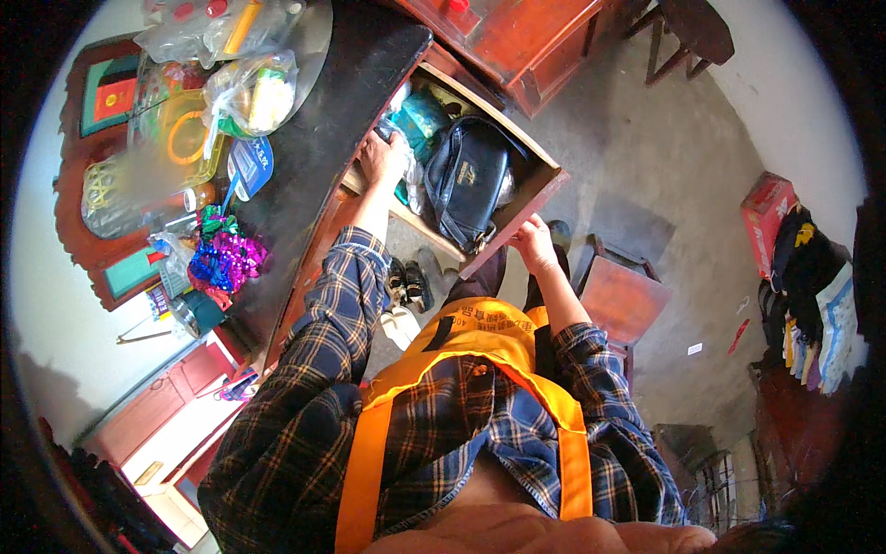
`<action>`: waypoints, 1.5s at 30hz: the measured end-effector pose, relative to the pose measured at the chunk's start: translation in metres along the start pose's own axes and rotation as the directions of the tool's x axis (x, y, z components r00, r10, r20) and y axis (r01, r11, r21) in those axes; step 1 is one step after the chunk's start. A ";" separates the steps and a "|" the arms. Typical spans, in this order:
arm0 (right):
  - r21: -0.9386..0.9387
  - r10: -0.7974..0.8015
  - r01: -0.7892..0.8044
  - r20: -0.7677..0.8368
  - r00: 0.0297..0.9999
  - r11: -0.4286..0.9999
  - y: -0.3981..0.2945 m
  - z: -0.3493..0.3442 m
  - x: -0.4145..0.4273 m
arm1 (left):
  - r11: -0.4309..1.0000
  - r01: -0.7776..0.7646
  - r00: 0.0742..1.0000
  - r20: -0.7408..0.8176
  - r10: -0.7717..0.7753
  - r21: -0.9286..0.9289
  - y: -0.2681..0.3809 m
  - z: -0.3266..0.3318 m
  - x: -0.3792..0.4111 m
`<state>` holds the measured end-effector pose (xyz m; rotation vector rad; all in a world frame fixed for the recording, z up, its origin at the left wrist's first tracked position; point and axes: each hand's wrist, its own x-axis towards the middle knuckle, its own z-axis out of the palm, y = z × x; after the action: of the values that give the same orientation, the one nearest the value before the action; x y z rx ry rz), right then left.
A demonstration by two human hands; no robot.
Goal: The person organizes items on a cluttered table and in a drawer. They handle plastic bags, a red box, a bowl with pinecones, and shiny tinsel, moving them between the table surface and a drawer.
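An opened wooden drawer (512, 246) juts out from under the black tabletop (304, 159). Inside it lies a black handbag (474, 180) with a strap and gold-coloured lettering. Beside the bag are a teal packet (419, 118) and clear plastic wrapping (413, 181). My left hand (384, 159) reaches into the drawer's inner end, close to the table edge. Its fingers touch plastic-wrapped contents there, and their tips are partly hidden. At the outer face of the drawer front, my right hand (536, 242) grips with thumb and fingers.
Plastic bags (252, 97), a blue fan (250, 166), sequined decorations (228, 256) and a wood-framed mirror (76, 187) crowd the tabletop. Shoes (412, 284) lie below the drawer. A wooden stool (612, 298) stands to the right. Another red-brown wooden cabinet (533, 41) stands beyond the drawer.
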<state>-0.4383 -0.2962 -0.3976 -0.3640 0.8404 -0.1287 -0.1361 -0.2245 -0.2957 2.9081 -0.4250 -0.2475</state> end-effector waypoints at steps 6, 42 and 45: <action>-0.017 0.010 -0.011 -0.056 0.998 1.000 -0.003 0.005 -0.005 | 0.991 -0.089 0.989 -0.127 0.076 -0.103 -0.026 0.012 -0.009; 0.024 -0.020 0.020 -0.022 1.000 1.000 0.007 -0.002 0.001 | 0.867 -0.495 0.793 -0.380 0.476 0.054 0.047 0.025 -0.004; -0.002 -0.009 0.009 -0.006 1.000 1.000 0.006 -0.001 0.000 | 0.919 -0.385 0.841 -0.376 0.388 0.087 0.046 0.019 0.026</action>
<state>-0.4394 -0.2912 -0.4000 -0.3691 0.8455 -0.1371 -0.1277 -0.2784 -0.3083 2.6960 -0.9191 0.3851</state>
